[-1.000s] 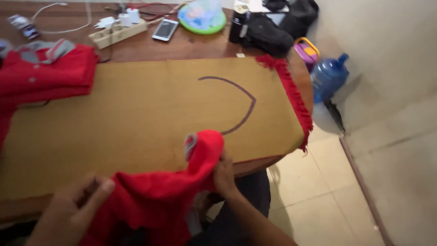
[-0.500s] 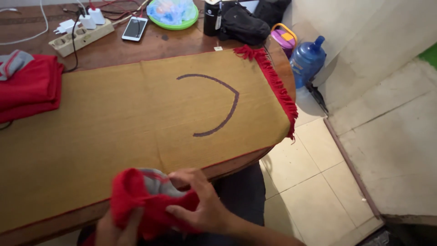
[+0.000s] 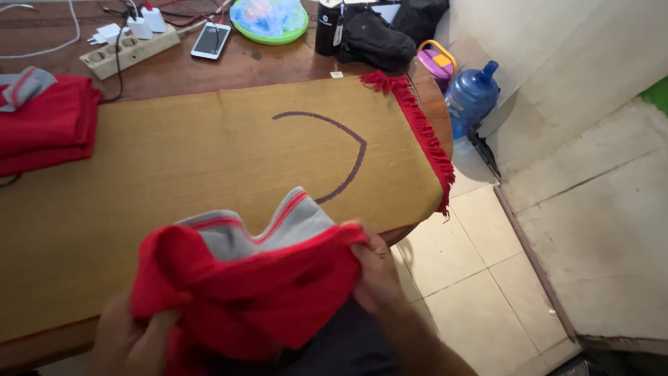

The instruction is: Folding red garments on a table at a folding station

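Both my hands hold up a red garment (image 3: 257, 292) with a grey collar part (image 3: 278, 226) above the near edge of the table. My left hand (image 3: 129, 341) grips its lower left side, partly hidden under the cloth. My right hand (image 3: 376, 268) pinches its right edge. The garment hangs over my lap, just in front of the tan mat (image 3: 174, 146) with a red fringe (image 3: 421, 129) and a dark curved line (image 3: 344, 150).
A folded red and grey garment stack (image 3: 45, 122) lies at the table's left. At the back are a power strip (image 3: 129, 49), a phone (image 3: 211, 40), a green plate (image 3: 270, 19) and a black bag (image 3: 376, 38). A blue water jug (image 3: 470, 97) stands on the tiled floor at right.
The bunched red garment has been spread wider and lifted between my hands, showing its grey collar. The view has shifted slightly toward the table.
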